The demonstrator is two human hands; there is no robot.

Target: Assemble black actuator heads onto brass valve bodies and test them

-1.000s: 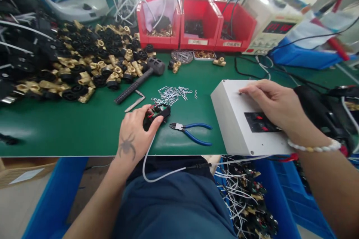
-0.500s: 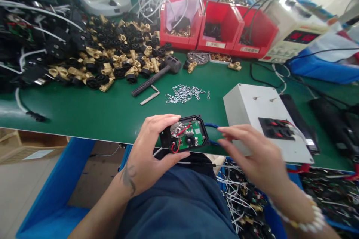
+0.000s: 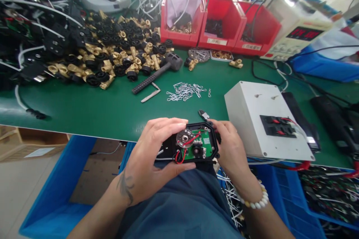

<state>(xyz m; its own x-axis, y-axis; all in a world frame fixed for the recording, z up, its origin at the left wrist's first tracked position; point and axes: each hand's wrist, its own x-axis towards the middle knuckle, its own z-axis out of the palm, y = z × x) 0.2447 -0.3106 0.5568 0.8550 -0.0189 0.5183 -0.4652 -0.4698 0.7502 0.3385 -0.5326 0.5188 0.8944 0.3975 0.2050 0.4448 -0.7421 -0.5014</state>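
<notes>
Nearest, an open black housing (image 3: 214, 145) sits at the near edge of the green bench (image 3: 98, 108). The left hand (image 3: 157, 149) clasps it, thumb along the near wall, fingers over the far one. The right hand (image 3: 231, 145) is curled against its right end; whether it pinches the rim, I cannot tell. The shell looks like rigid moulded plastic, probably light and slightly slick, best gripped by its walls; the green circuit board (image 3: 206, 149), looped red wires (image 3: 181, 158) and round metal disc (image 3: 185, 138) inside seem fragile. Just beyond the housing pokes the steel nose of cutters (image 3: 203, 115); to its right stands a smooth, pale, boxy control unit (image 3: 252, 130). Farther beyond the housing lie springy bent-wire clips (image 3: 185, 91), then, leftward, a mallet (image 3: 158, 73) with a ribbed handle and knobbly brass fittings (image 3: 108, 66). Farthest behind it are glossy red bins (image 3: 230, 22).
</notes>
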